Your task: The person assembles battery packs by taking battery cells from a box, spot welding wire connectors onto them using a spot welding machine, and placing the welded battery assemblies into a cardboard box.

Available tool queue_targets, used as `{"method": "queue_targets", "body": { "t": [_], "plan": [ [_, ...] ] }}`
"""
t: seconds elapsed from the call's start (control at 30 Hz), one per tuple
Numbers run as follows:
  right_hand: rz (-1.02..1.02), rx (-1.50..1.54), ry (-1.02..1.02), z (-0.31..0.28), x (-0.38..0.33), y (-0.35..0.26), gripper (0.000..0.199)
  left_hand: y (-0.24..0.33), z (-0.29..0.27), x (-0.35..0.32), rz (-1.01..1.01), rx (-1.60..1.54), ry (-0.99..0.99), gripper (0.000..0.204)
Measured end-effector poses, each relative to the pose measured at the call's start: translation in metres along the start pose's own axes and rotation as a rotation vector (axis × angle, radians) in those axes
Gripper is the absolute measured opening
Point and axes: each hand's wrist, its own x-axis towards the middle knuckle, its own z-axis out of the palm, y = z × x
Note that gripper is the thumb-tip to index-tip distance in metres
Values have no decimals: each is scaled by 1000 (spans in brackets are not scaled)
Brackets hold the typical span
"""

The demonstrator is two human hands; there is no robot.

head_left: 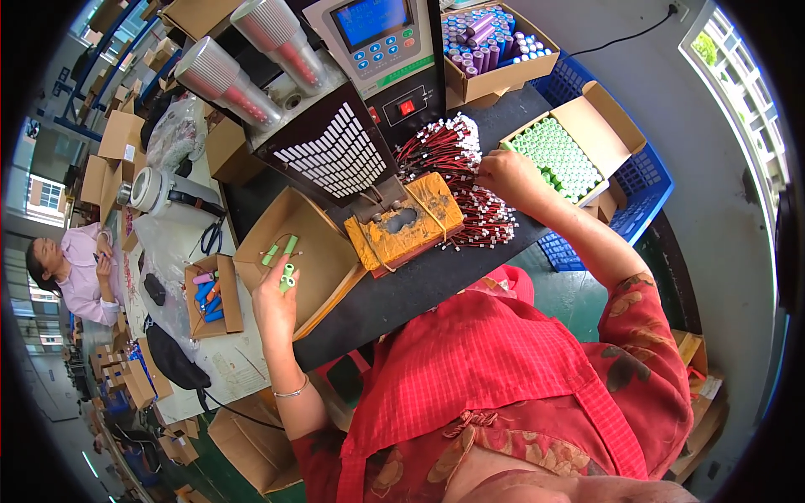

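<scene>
Over the edge of an open cardboard box [314, 226], my left hand [272, 308] is closed around a few green battery cells [288, 277]. Inside that box lie green cells with thin leads [290, 245]. My right hand [510, 178] is at a pile of red and black wire leads with white connectors [444, 144], its fingers pinched together; what they grip is hidden. Between my hands stands a spot welder [335, 151] with a screen and buttons. An orange block [402, 225], scorched and dark on top, sits at its front.
Right of the leads is a carton of green cells [555, 159], by a blue plastic basket [641, 197]. Purple and blue cells fill another carton [486, 42] behind. A small box of mixed cells [211, 298] and scissors [212, 237] lie left. A person [80, 272] sits farther left.
</scene>
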Motion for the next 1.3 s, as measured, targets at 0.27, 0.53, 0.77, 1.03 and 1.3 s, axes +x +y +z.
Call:
{"method": "queue_targets", "body": {
  "t": [0.27, 0.53, 0.77, 1.03, 1.3],
  "plan": [
    [51, 395, 137, -49, -28, -6, 12, 51, 16, -11, -322, -1293, -265, 35],
    [-48, 740, 14, -48, -66, -54, 9, 114, 60, -19, -403, -1678, -338, 41],
    [-194, 745, -224, -23, -74, -71, 11, 120, 73, -19, -371, -1664, -322, 33],
    [238, 1211, -200, -8, -43, -97, 20, 119, 70, -12, -128, -1393, -205, 26],
    [209, 1108, -419, -16, -1, -94, 21, 105, 76, 13, 209, -629, 80, 18]
  ]
}}
